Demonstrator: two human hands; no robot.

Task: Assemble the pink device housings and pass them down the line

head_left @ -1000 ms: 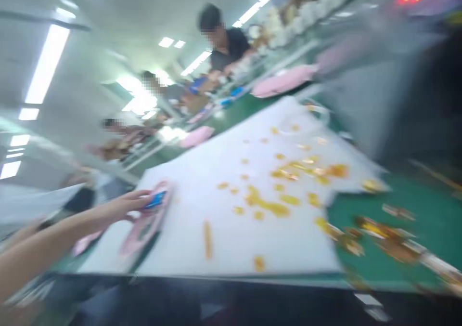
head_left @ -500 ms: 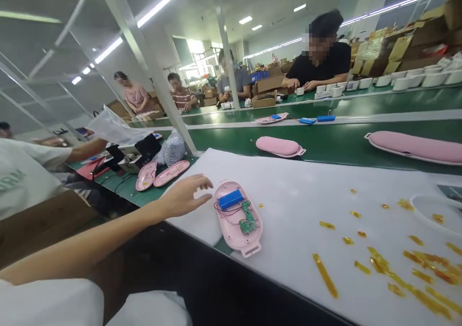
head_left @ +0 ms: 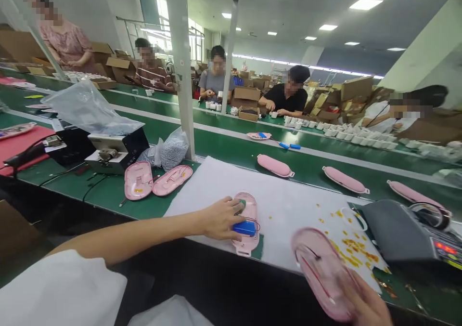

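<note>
Left grip (head_left: 221,218) closed down on the battery end of an open, pink plastic oval case base (head_left: 248,205), fingers curled over a blue wrapped battery pack (head_left: 245,228), with a sliver of green circuit board (head_left: 241,204) showing beside them. The base lies at 12 o'clock on a white foam sheet (head_left: 224,186). Right grip (head_left: 368,307) closed on the rim of a pink plastic case shell (head_left: 323,273), raised and tilted at 4 o'clock, motion-blurred.

Step in hand, as judged: seating the battery and board in the base. Next move appears to call for bringing the shell and base together.

Against the earlier frame: the left grip then hung open beside the base, with battery and board in plain view; the right grip and shell were out of shot.

Beyond the hands: amber tape scraps (head_left: 348,249) at 2 o'clock, and a grey bench machine with a lit red display (head_left: 400,232) at 3 o'clock. At 10 o'clock, two open pink cases (head_left: 139,180) lie on the green-topped desk (head_left: 104,205). Farther out, closed pink oblong cases (head_left: 274,165) sit on the next green belt. Co-worker in a black shirt (head_left: 287,95) at the far line, beside rows of white cups (head_left: 339,133).
</note>
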